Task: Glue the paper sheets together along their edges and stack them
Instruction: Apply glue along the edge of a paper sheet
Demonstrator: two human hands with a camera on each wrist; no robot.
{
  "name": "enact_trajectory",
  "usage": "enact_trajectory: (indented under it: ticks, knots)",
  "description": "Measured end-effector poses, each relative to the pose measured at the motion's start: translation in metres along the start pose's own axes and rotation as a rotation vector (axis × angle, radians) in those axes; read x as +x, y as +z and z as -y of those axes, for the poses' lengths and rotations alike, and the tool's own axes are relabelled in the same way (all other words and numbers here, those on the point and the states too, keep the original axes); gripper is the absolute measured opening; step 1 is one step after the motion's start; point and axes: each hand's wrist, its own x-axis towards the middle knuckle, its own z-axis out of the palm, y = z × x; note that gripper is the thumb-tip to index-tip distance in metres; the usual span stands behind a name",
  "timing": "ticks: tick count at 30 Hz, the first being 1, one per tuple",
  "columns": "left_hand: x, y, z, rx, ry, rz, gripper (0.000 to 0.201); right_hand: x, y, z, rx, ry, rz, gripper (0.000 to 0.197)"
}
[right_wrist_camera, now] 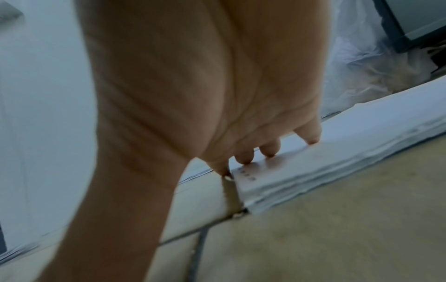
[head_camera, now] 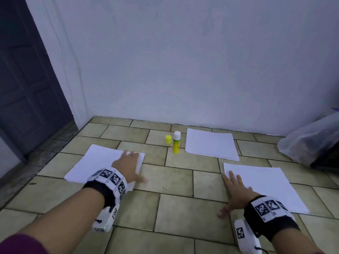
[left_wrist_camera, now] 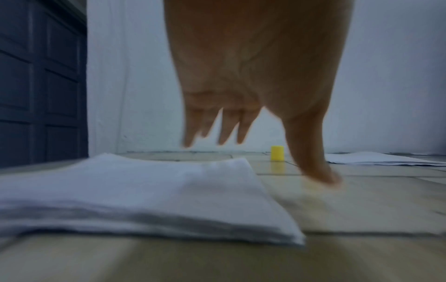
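- Left hand (head_camera: pixel 128 166) spread flat, fingers straight, hovering just above the left paper stack (head_camera: pixel 95 163); thumb tip reaching down off the stack's near right edge toward the floor (head_camera: pixel 176 182); nothing gripped.
- From the left wrist view, left hand (left_wrist_camera: pixel 253 80) fingers hanging straight above the left paper stack (left_wrist_camera: pixel 135 192), not clearly touching it; thumb tip low beside the stack's right edge.
- Right hand (head_camera: pixel 236 191) open, fingers straight, fingertips on the near left corner of the right paper stack (head_camera: pixel 266 184); thumb out to the side on the floor tiles; nothing gripped.
- From the right wrist view, right hand (right_wrist_camera: pixel 205 85) fingertips pressing the top sheet at the corner of the right paper stack (right_wrist_camera: pixel 325 162); several sheet edges showing.
- Glue stick (head_camera: pixel 176 143) standing upright, uncapped, white tip up, on the floor.
- Yellow cap (head_camera: pixel 168 139) upright just left of the glue stick, apart from it.
- Far paper stack (head_camera: pixel 211 143) just right of the glue stick, near the wall (head_camera: pixel 183 61).
- Left paper stack left of the glue stick and nearer the person; right paper stack right of it, also nearer.
- Clear plastic bag (head_camera: pixel 308 140) far right of the glue stick, against the wall.
- Dark door (head_camera: pixel 27 79) far left of the glue stick.
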Motion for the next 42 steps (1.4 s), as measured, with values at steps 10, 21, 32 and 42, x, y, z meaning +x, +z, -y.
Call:
enact_trajectory:
  ticks: [10,21,32,42]
  knots:
    - [-0.003,0.01,0.043,0.185,-0.085,0.19,0.091,0.0,0.003,0.0,0.009,-0.012,-0.043,0.143]
    - [-0.013,-0.032,0.004,0.078,-0.054,0.116,0.044,0.001,-0.01,-0.006,0.144,-0.085,-0.157,0.161]
    - [-0.038,0.008,-0.142,0.005,0.296,0.292,0.078,0.022,-0.019,-0.028,0.29,-0.048,-0.372,0.034]
    - [-0.002,0.022,-0.09,0.005,0.559,0.218,0.063,0.018,-0.023,-0.036,0.18,-0.113,-0.372,0.024]
